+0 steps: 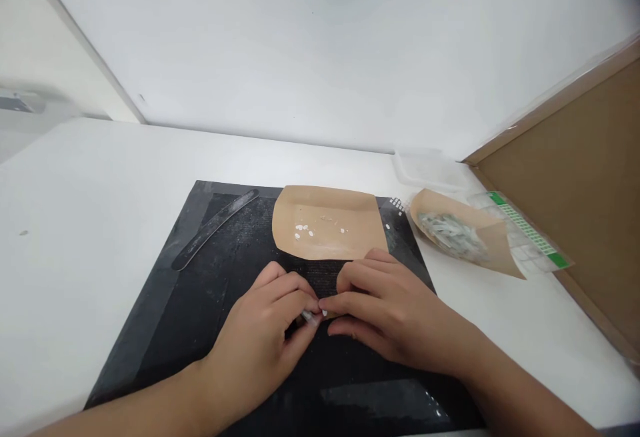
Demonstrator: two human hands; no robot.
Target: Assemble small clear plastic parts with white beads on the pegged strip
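Note:
My left hand (273, 310) is closed, with a small clear, whitish strip (309, 317) pinched between thumb and forefinger. Right beside it, the bent fingers of my right hand (385, 310) meet the left fingertips. A tiny white oval piece (325, 313) shows at the right forefinger's tip, the thumb a little below it. Both hands are low over a black mat (200, 330). Just beyond them lies a shallow brown paper tray (335, 247) with several small white oval pieces inside.
A dark curved nail file (215, 229) lies on the mat's left. To the right, another brown paper tray (495, 240) holds a heap of clear slivers (453, 235), beside a clear bag with a green-marked strip (527, 230). Behind stands a clear plastic box (430, 169). A brown board (575, 157) borders the right.

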